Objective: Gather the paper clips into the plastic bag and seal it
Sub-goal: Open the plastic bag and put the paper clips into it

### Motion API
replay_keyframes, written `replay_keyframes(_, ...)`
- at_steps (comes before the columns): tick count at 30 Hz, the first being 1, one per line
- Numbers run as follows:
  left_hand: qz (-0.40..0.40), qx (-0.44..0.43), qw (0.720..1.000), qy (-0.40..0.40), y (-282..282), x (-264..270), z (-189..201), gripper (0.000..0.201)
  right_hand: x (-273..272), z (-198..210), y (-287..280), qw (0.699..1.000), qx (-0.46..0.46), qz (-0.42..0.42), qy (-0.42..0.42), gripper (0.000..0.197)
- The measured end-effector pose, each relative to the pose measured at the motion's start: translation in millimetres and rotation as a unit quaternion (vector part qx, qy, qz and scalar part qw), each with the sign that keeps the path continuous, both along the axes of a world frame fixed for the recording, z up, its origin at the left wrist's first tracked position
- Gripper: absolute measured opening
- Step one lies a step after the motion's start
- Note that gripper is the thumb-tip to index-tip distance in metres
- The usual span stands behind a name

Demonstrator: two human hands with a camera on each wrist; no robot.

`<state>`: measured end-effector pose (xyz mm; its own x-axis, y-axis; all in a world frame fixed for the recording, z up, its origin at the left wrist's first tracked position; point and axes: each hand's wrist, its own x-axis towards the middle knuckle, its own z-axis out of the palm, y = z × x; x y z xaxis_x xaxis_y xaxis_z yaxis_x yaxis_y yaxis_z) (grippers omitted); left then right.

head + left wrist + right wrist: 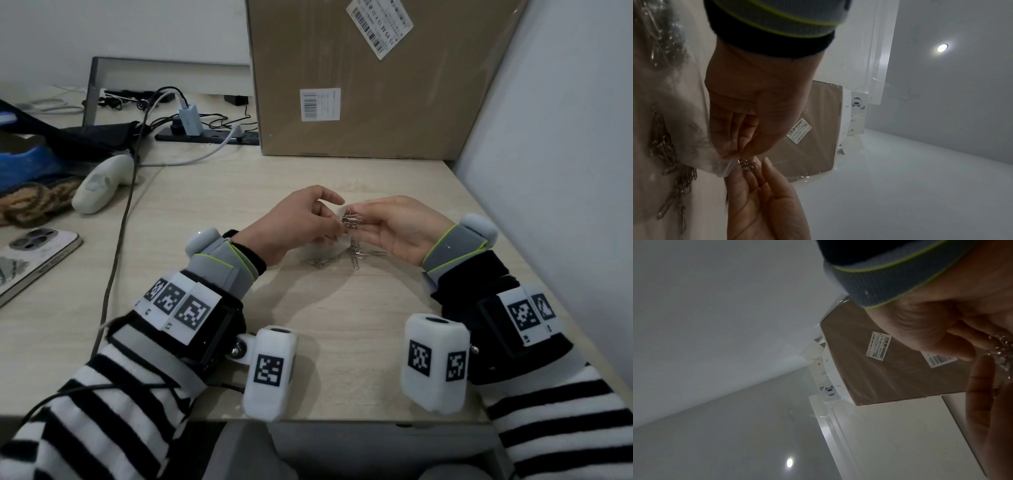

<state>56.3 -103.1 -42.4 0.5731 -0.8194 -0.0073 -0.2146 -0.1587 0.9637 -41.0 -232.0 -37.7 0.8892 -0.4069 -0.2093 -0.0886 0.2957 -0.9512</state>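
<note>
Silver clips (351, 220) sit pinched between both hands, left (301, 224) and right (399, 228), at the bag (694, 129) mouth, above loose clips (320, 262) on the counter (308, 308).

Both hands meet above the middle of the tabletop (212, 212): left hand (294, 222) on the left, right hand (394, 226) on the right, a bunch of paper clips (351, 219) between their fingers. Loose clips (320, 262) lie on the tabletop directly below. Cardboard box (373, 78) stands behind the hands, at the far edge. Power strip (205, 137) left of box. Phone (30, 257) at near left edge; handheld device (102, 183) behind it.
</note>
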Motion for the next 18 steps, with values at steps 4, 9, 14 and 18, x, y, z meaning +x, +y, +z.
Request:
replay_keyframes(4, 0.023, -0.024, 0.999, 0.024, -0.7, 2.2, -0.3, 0.039, -2.3, 4.5, -3.1, 0.997, 0.055, 0.048, -0.018, 0.020)
replay_keyframes(9, 0.032, -0.057, 0.996, 0.062, 0.2, 3.7, 0.5, 0.038, -3.7, 5.3, -3.4, 0.997, -0.005, 0.056, -0.046, 0.031)
replay_keyframes(14, 0.047, -0.086, 0.990, 0.096, -0.1, 4.6, 1.8, 0.037, -4.6, 2.9, -2.1, 0.993, -0.083, 0.060, -0.064, 0.037)
replay_keyframes(18, 0.044, -0.092, 0.990, 0.097, 0.3, 4.6, 2.3, 0.036, -4.2, 2.4, -2.1, 0.990, -0.083, 0.056, -0.098, 0.034)
